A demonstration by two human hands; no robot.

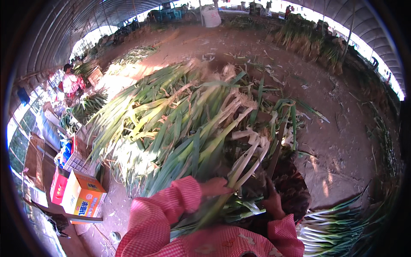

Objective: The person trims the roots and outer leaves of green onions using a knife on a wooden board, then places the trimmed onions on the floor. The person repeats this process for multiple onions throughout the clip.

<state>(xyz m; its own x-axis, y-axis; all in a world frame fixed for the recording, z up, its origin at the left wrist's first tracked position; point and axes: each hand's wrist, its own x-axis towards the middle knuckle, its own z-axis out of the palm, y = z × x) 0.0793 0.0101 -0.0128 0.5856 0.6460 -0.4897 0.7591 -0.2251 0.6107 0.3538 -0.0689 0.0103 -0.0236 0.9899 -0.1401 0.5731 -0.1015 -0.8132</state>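
My left hand (215,187) grips a couple of large green onions (245,162) by their stalks. Their white root ends point up and away from me, and the green leaves trail down across my lap. To the right, my right hand (273,199) is raised over the dark patterned cloth on my lap. A long, flat, blade-like strip (278,146) rises just beyond its fingers; whether they hold it is unclear. Before me lies a big heap of untrimmed green onions (170,115), dry leaves and roots still on. Cleaned green onions (324,229) lie in a row at lower right.
Left stand an open orange cardboard box (88,196), a red box (58,186) and a plastic crate (77,154). A small can (115,236) is on the ground. Another person (71,82) sits at far left. Bundled onions (308,41) and a white sack (211,16) stand behind.
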